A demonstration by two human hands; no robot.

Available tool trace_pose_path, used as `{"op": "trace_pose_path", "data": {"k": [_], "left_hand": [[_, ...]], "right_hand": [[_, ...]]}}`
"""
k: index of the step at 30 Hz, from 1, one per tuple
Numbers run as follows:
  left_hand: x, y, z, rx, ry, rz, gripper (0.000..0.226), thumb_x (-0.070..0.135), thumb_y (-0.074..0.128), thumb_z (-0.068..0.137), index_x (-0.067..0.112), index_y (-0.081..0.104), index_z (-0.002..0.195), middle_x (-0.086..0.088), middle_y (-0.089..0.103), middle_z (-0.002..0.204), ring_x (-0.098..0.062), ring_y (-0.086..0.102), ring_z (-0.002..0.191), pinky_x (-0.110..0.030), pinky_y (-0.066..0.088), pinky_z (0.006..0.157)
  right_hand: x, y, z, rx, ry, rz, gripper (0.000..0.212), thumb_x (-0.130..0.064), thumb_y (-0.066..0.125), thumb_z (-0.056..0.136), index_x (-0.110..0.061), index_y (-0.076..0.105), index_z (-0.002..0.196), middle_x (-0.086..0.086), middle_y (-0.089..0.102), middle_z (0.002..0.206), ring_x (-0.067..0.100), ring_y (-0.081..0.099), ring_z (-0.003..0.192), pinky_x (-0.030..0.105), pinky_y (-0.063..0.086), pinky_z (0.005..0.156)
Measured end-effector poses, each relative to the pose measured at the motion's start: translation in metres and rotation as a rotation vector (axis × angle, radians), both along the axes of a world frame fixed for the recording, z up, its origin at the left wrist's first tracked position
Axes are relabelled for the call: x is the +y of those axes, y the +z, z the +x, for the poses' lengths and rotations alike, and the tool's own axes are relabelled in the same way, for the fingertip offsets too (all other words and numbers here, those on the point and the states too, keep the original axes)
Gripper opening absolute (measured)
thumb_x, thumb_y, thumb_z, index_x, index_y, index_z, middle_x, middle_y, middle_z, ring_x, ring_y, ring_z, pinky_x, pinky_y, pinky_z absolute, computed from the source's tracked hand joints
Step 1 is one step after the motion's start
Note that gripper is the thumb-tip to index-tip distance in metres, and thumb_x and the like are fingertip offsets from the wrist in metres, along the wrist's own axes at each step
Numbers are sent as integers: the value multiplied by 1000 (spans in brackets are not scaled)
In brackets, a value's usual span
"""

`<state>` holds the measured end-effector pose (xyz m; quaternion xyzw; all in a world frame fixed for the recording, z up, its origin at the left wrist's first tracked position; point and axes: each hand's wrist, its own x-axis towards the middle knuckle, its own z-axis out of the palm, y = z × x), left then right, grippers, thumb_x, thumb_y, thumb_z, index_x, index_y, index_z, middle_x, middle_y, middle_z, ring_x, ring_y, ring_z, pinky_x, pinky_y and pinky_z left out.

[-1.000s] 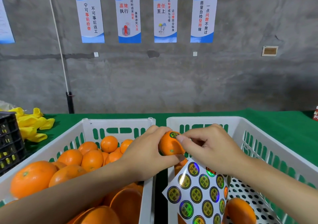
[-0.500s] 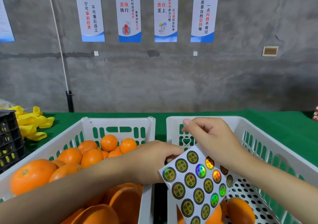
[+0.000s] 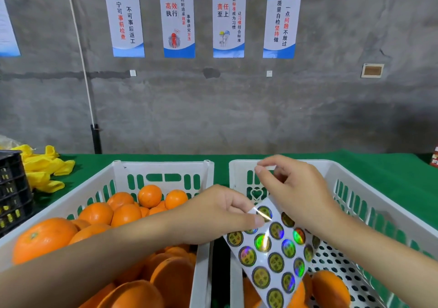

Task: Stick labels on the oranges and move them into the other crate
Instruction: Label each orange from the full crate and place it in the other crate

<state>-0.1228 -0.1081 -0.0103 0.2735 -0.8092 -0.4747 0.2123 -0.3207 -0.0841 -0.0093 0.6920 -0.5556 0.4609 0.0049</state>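
While the white sheet of round holographic labels [image 3: 272, 253] is being held over the white perforated plastic crate [image 3: 350, 184] at the green surface's [image 3: 379, 172] near edge, its corner is being pinched by fingers of the left hand [image 3: 213, 215] and its far side is being gripped by curled fingers of the right hand [image 3: 298, 194]; round oranges [image 3: 125, 213] are being kept in the white slotted plastic crate [image 3: 163, 165] alongside.

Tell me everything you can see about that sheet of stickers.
The sticker sheet is a glossy white backing with rows of round, dark-rimmed gold labels that flash rainbow colours. It is held tilted in the air over the right crate. The left hand pinches its upper corner; its far edge slips under the right hand, where any grip is hidden.
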Motion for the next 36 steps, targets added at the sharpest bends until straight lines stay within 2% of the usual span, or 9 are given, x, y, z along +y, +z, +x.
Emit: {"op": "trace_pose_path", "data": {"k": [3, 5, 9, 11, 15, 22, 25, 29, 36], "left_hand": [[-4, -2, -1, 87, 142, -48, 22, 29, 66, 95, 10, 78, 98, -4, 79, 92, -18, 76, 88, -30, 61, 82], [-6, -2, -1, 151, 254, -104, 26, 33, 67, 94, 10, 78, 87, -8, 78, 84, -22, 75, 80, -34, 62, 75], [-12, -3, 0, 170, 415, -264, 44, 40, 62, 95, -1, 72, 82, -24, 59, 68, -23, 52, 61, -41, 45, 62], [-13, -3, 0, 170, 393, -269, 46, 37, 57, 99, -6, 70, 87, -29, 57, 73, -19, 51, 66, -45, 45, 66], [-12, -5, -1, 161, 324, -214, 22, 15, 56, 101, 15, 78, 97, 6, 77, 84, 1, 69, 79, -10, 49, 70], [-9, -10, 1, 24, 275, -477, 24, 12, 51, 104, 20, 70, 115, 37, 60, 67, 17, 57, 66, -2, 39, 55], [-8, -8, 0, 21, 299, -490, 24, 14, 51, 104, 20, 71, 116, 34, 62, 69, 16, 58, 68, -3, 39, 58], [-11, -8, 1, 12, 315, -498, 24, 19, 53, 103, 22, 71, 119, 16, 72, 101, 4, 64, 96, -11, 48, 79], [-14, -9, 4, 10, 293, -499, 20, 17, 55, 101, 26, 72, 106, 14, 73, 94, 0, 65, 95, -9, 47, 77]], "right_hand": [[4, 5, 1, 145, -93, -104, 36, -49, 54, 92, -36, 60, 125, -21, 60, 107, 2, 49, 109, 28, 32, 98], [7, 8, 2, 221, -64, -143, 33, -47, 54, 93, -32, 63, 122, -17, 57, 116, 6, 43, 117, 28, 27, 102], [9, 2, 6, 348, 126, -68, 23, -37, 59, 93, -27, 72, 110, -16, 62, 106, 6, 53, 103, 35, 45, 92], [9, -1, 7, 367, 157, -43, 31, -42, 54, 93, -29, 71, 116, -17, 63, 109, 4, 54, 105, 34, 47, 91], [10, 0, 8, 320, 179, -32, 47, -58, 47, 90, -29, 71, 118, -17, 66, 110, 1, 56, 104, 29, 50, 91], [4, 1, 2, 160, 257, 36, 19, -36, 69, 86, -29, 79, 100, -17, 71, 90, 2, 64, 87, 29, 53, 78], [2, 2, 1, 82, 297, 72, 17, -31, 70, 87, -27, 80, 100, -16, 73, 90, 3, 66, 87, 26, 54, 77], [2, 4, -1, -19, 336, 147, 15, -27, 72, 87, -26, 80, 100, -14, 74, 89, 6, 68, 86, 30, 57, 78], [3, 7, -1, -69, 362, 248, 14, -22, 66, 93, -22, 80, 98, -9, 76, 91, 10, 70, 89, 41, 56, 85]]}}
